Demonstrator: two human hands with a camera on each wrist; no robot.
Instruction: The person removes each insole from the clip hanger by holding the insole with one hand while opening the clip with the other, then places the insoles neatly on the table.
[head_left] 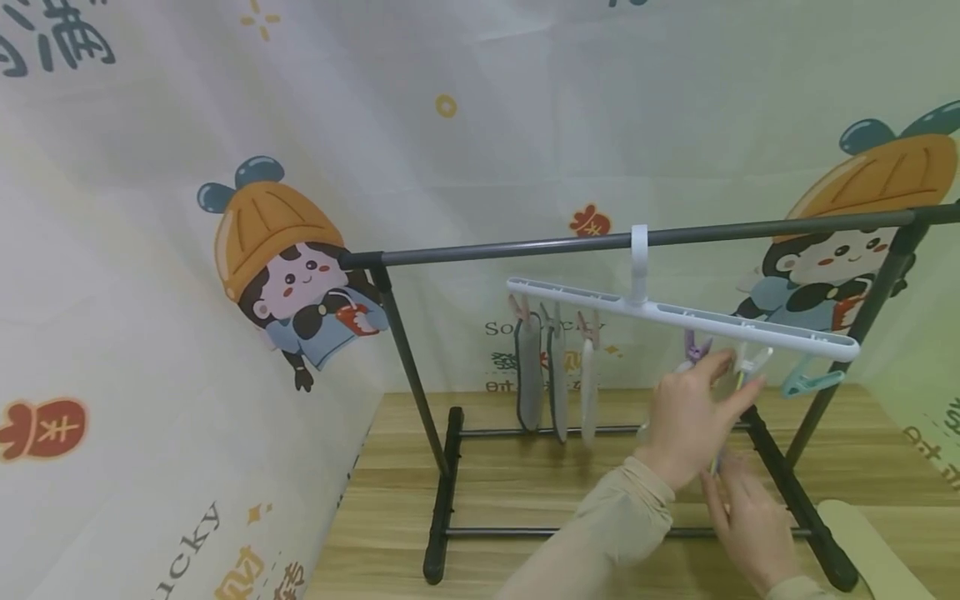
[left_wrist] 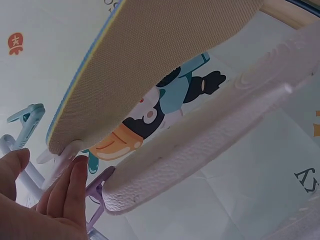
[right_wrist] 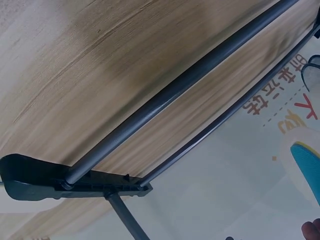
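Fingers (left_wrist: 75,187) of the left hand (head_left: 684,425) pinch the white clip (head_left: 752,362) under the hanger (head_left: 678,313). The beige insole (left_wrist: 130,70) has its upper end at this clip, between the purple clip (head_left: 696,345) and the teal clip (head_left: 813,382). The right hand (head_left: 753,521) is at the insole's lower end; from here I cannot tell whether it grips. The rack (head_left: 480,251) stands on the desk (head_left: 390,500).

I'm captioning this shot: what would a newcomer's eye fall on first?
Probably the pale hanger on the rack's dark top bar, right of centre in the head view. Beneath its right half, the left hand is at a white clip, the right hand below it. Then the orange-hatted cartoon figures on the printed backdrop, one left, one right.
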